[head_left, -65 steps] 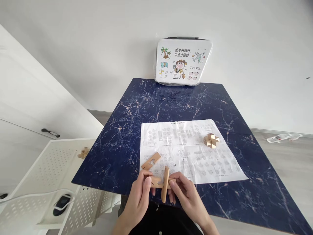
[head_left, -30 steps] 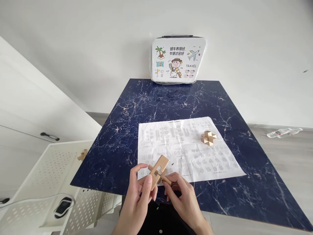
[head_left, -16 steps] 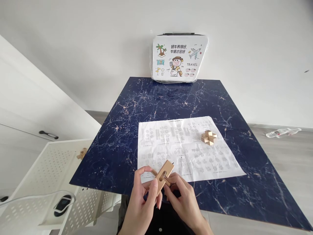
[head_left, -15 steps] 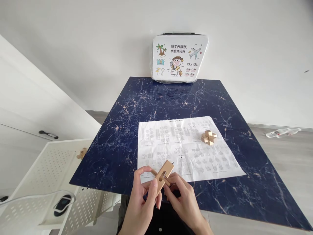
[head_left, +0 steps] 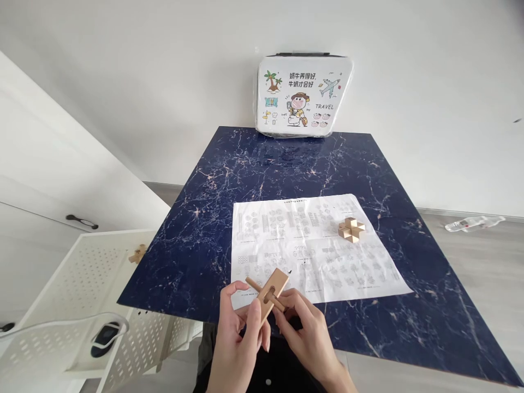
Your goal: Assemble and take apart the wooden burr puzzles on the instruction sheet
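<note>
My left hand (head_left: 241, 333) grips the lower end of a flat wooden block (head_left: 278, 279) with an oblong slot, thumb on its face, the index finger lifted away. A thin round wooden rod (head_left: 254, 283) passes crosswise through the block, sticking out on both sides. My right hand (head_left: 305, 330) pinches the rod's right end between thumb and fingers. A small dark pointed tip (head_left: 290, 271) shows at the block's top corner; I cannot tell what it belongs to. Both hands are over the table's near edge. Beyond them a printed paper sheet (head_left: 327, 273) bears an assembled wooden burr puzzle (head_left: 351, 230).
The dark blue marbled table (head_left: 196, 218) stands against the wall. A white cartoon-printed case (head_left: 303, 95) rests upright at its back. To the left is a white perforated cart (head_left: 82, 273) with a wooden piece (head_left: 138, 254) and a dark device (head_left: 105, 339). A plastic bottle (head_left: 466, 223) lies on the floor at right.
My left index finger has come off the rod's left end, and more of the rod now shows on that side. The grip of my right hand looks the same.
</note>
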The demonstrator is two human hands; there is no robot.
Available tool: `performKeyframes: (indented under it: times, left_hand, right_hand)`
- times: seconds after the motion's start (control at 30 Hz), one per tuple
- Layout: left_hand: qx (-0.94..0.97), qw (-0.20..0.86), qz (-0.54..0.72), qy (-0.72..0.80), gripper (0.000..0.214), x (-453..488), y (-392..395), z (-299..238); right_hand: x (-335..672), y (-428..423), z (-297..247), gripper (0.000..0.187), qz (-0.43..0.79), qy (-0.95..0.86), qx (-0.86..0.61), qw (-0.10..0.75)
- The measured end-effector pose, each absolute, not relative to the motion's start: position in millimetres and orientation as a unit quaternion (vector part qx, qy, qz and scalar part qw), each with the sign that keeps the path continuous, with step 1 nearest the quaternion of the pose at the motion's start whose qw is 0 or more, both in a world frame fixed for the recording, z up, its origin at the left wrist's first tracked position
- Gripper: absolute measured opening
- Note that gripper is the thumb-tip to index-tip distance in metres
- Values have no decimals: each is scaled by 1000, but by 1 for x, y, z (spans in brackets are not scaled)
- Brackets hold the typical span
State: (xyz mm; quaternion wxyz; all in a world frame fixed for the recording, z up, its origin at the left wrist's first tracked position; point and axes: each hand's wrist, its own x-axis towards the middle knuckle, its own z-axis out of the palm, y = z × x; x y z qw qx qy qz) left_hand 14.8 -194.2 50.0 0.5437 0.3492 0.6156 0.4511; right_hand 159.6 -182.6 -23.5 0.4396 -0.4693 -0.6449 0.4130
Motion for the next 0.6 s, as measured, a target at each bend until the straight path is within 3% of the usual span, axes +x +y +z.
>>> performKeyframes:
  times: [0.6]
  left_hand:
    - [363,572,452,581,48,9,-203,5]
  right_hand:
    - [160,-185,-27,7,420,-634,-478,440]
